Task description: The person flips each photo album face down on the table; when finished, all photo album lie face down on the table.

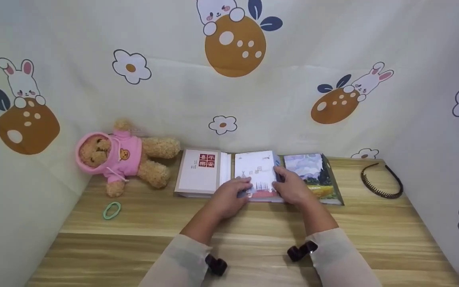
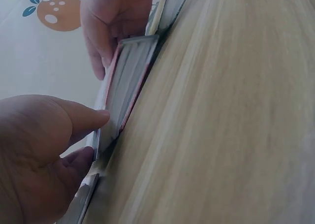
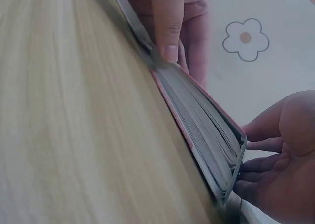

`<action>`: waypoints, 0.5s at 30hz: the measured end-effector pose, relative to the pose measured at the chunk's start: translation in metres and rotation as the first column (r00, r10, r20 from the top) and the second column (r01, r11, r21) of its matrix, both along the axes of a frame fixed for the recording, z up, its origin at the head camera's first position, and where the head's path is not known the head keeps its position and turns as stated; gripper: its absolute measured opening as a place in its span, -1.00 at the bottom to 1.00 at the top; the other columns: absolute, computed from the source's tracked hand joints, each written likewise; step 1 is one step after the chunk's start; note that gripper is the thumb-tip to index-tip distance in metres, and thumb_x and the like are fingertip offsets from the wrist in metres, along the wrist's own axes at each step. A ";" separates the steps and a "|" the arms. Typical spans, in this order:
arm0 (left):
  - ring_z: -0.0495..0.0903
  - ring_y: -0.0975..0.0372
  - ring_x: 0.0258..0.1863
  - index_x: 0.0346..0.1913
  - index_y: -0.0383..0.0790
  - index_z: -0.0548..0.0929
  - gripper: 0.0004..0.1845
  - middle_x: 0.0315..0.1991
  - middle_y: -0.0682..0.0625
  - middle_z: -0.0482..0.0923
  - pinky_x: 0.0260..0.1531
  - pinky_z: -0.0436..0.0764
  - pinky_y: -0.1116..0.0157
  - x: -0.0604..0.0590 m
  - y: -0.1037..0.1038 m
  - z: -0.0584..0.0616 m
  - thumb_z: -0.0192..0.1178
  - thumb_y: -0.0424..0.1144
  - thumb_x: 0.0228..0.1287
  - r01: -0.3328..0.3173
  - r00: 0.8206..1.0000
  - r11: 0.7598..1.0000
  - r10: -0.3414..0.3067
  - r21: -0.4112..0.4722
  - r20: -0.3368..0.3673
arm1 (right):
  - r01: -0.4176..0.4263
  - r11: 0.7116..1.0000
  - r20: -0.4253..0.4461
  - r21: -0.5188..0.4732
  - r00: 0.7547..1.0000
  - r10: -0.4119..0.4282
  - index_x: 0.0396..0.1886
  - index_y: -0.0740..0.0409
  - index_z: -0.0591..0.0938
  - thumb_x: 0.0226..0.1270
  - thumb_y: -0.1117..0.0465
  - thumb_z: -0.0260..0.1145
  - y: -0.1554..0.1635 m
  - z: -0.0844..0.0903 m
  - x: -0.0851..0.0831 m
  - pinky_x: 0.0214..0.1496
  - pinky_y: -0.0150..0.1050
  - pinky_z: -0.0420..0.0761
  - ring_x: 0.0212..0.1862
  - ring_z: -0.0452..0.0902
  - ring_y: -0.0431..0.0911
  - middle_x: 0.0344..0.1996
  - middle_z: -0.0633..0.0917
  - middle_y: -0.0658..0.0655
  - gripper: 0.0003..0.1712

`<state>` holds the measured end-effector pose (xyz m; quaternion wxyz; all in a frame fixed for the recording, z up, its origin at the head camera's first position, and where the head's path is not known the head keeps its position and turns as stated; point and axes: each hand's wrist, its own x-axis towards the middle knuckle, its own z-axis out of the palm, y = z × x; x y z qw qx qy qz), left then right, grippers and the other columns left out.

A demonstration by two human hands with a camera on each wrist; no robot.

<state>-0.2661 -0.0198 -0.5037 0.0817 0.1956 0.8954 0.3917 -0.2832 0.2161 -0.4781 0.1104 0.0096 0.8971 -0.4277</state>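
With left hand [image 1: 229, 195] and right hand [image 1: 293, 187] each pinching an end of the white illustrated middle book [image 1: 258, 175], lying between two others on the pale wooden tabletop [image 1: 253, 239], best raised level, both grips even.

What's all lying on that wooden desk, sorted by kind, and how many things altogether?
Books: 3, a white one with a red square, the middle book gripped by the left hand and right hand, and a painted-landscape one
Teddy bears: 1, in a pink hoodie
Hair ties: 1, green
Headbands: 1, dark
Total: 6
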 end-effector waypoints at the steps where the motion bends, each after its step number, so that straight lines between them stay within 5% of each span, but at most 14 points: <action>1: 0.28 0.07 0.68 0.43 -0.10 0.64 -0.52 0.60 0.12 0.42 0.71 0.21 0.01 0.000 0.000 0.000 0.30 -0.26 0.50 0.002 1.000 1.000 -0.002 -0.005 -0.002 | -0.001 1.000 -0.008 -0.003 1.000 0.001 0.72 0.05 0.26 0.62 0.20 0.19 0.000 -0.001 0.000 0.79 0.21 0.02 0.76 -0.01 0.23 0.72 0.20 0.26 -0.26; 8: 0.31 0.03 0.67 0.39 -0.17 0.66 -0.52 0.57 0.05 0.48 0.70 0.24 0.00 -0.001 0.002 0.000 0.28 -0.37 0.45 0.011 0.999 1.000 -0.011 0.020 -0.034 | 0.026 1.000 -0.063 -0.009 0.998 -0.027 0.69 0.19 0.28 0.55 0.32 0.18 -0.003 -0.004 0.002 0.79 0.19 0.04 0.73 0.05 0.27 0.69 0.24 0.34 -0.25; 15: 0.34 0.01 0.65 0.44 -0.11 0.62 -0.49 0.58 0.04 0.45 0.69 0.27 -0.03 -0.002 -0.005 0.005 0.25 -0.37 0.48 -0.079 0.997 0.992 0.079 0.096 0.002 | 0.079 0.996 -0.081 -0.052 0.993 -0.083 0.66 0.17 0.34 0.55 0.29 0.21 -0.009 0.007 0.003 0.79 0.19 0.06 0.73 0.07 0.25 0.67 0.31 0.31 -0.28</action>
